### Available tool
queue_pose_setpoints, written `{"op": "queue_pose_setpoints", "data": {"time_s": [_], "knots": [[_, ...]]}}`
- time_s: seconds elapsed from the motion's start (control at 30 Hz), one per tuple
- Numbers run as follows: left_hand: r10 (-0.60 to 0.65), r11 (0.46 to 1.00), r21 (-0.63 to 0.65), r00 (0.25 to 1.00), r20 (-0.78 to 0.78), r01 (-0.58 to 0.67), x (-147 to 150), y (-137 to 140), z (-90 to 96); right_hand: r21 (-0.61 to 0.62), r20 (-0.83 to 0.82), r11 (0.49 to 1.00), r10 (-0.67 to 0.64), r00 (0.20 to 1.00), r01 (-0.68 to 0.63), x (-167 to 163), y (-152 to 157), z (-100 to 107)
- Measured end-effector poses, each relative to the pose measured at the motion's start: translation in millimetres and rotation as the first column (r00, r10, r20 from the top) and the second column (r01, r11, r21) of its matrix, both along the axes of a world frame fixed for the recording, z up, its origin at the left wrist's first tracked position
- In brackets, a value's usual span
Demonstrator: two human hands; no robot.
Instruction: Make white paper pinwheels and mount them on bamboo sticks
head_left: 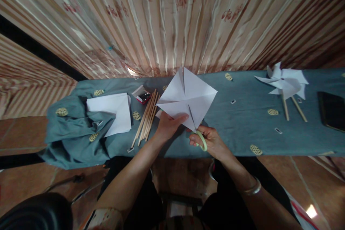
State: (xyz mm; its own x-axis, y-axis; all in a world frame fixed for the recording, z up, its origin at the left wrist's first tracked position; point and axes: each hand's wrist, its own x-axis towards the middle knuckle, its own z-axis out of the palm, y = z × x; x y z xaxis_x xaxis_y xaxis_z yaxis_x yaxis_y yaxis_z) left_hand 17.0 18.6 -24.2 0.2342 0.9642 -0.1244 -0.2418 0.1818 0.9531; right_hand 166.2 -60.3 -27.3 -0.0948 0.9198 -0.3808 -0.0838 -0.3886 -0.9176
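A square of white paper, turned corner-up, is held over the middle of the table. Slits run from its corners toward the centre. My left hand grips its lower left side, thumb on top and fingers underneath. At the bottom corner, my right hand has its fingers through the light green handle of a pair of scissors. The scissor blades are mostly hidden by the paper, around the lower slit. To the left of the paper lies a bundle of wooden sticks.
A small open box of dark pins stands behind the sticks. White paper sheets lie farther left, partly under bunched cloth. Paper pinwheels on sticks and a dark phone-like object are at right. A curtain hangs behind the table.
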Motion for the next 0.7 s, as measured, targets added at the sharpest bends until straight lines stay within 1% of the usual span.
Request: {"op": "queue_pose_setpoints", "data": {"time_s": [0.17,0.27,0.5,0.7], "knots": [[0.019,1.0,-0.007,1.0,-0.005,-0.02,0.2,0.2,0.4,-0.009,-0.01,1.0,-0.016,1.0,0.016,-0.7,0.1,-2.1],[0.006,1.0,-0.003,1.0,0.007,-0.006,0.5,-0.2,-0.5,0.011,0.011,1.0,-0.021,1.0,0.021,-0.5,0.2,-2.1],[-0.025,1.0,-0.004,1.0,-0.001,0.025,1.0,-2.5,-1.2,0.015,0.032,1.0,-0.028,0.999,0.027,-0.4,1.5,1.0],[-0.008,1.0,-0.018,1.0,0.005,0.008,2.3,-2.5,-2.3,0.029,0.044,0.999,-0.016,0.999,0.015,-0.2,0.7,0.3]]}}
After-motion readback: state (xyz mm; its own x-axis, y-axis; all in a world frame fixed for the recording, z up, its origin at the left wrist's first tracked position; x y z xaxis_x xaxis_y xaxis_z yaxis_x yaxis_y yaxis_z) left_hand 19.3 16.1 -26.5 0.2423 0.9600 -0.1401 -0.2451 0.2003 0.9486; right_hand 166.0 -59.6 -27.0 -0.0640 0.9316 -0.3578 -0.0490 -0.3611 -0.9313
